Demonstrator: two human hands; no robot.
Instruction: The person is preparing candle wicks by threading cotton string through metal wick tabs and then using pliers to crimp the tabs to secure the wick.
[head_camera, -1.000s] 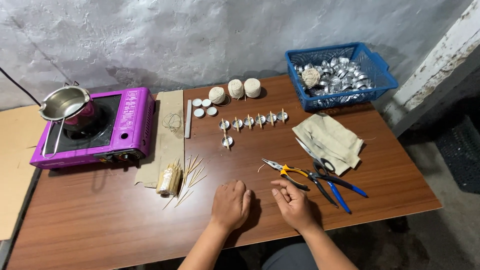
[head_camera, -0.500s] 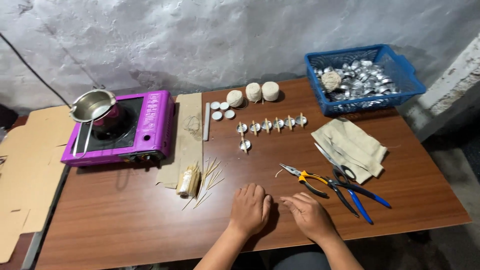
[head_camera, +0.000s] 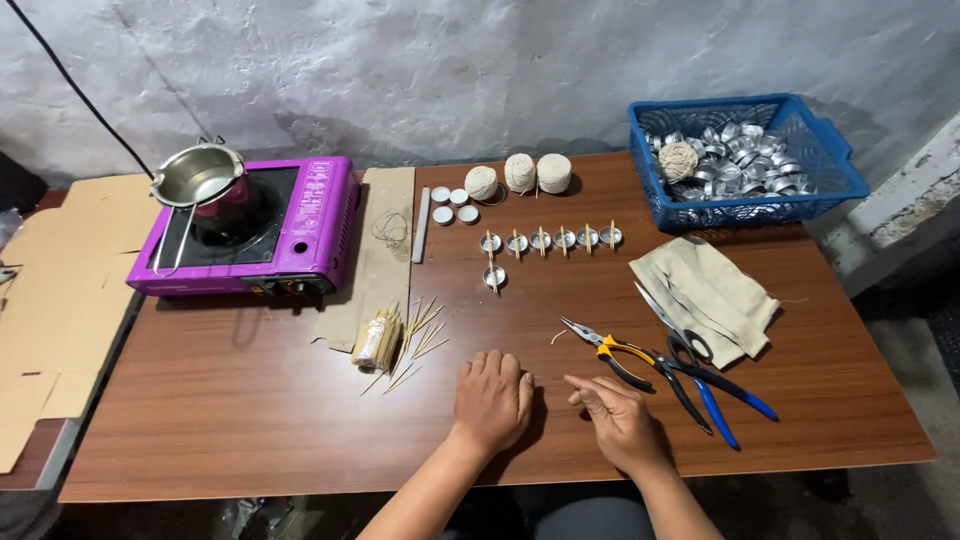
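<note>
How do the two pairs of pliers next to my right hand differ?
The yellow-handled pliers lie nearer the right hand, with short handles and jaws pointing left. The blue-handled pliers are longer, lie farther right, and cross under the scissors. Both lie flat on the table.

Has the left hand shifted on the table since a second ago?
No. The left hand lies flat just below the bundle of sticks, as before; only the camera moved.

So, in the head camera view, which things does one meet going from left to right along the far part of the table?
Purple stove with metal pot → cardboard strip → three balls of twine → blue basket.
</note>
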